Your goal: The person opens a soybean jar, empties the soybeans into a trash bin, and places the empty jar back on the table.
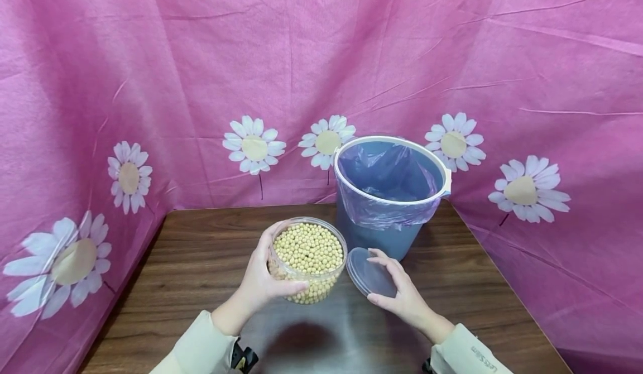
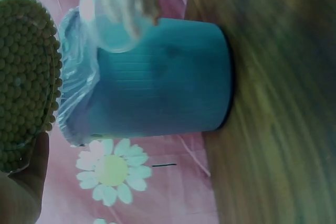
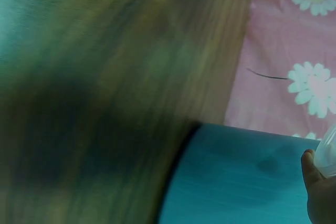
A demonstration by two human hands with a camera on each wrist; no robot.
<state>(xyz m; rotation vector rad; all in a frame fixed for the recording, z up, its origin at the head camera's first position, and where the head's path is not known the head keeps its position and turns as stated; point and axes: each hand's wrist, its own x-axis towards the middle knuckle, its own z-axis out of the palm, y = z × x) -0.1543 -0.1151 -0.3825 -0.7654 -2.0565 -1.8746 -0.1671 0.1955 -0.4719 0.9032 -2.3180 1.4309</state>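
Note:
My left hand (image 1: 268, 273) grips a clear round plastic jar (image 1: 321, 284) by its left side, thumb across the front. Pale yellow beans (image 1: 308, 248), round like soybeans, fill it almost to the rim, and its top is uncovered. In the left wrist view the beans (image 2: 23, 77) show through the jar at the left edge. My right hand (image 1: 402, 293) pinches a translucent round lid (image 1: 369, 273) by its edge, tilted, just right of the jar. At the right wrist view's edge, a thumb (image 3: 311, 169) lies against the lid (image 3: 328, 153).
A blue-grey bin (image 1: 374, 240) with a white rim (image 1: 392, 200) and a thin purple liner bag (image 1: 392, 215) stands behind the lid on the wooden table (image 1: 201, 262). Pink cloth (image 1: 281, 56) with daisies hangs around the table's back and sides.

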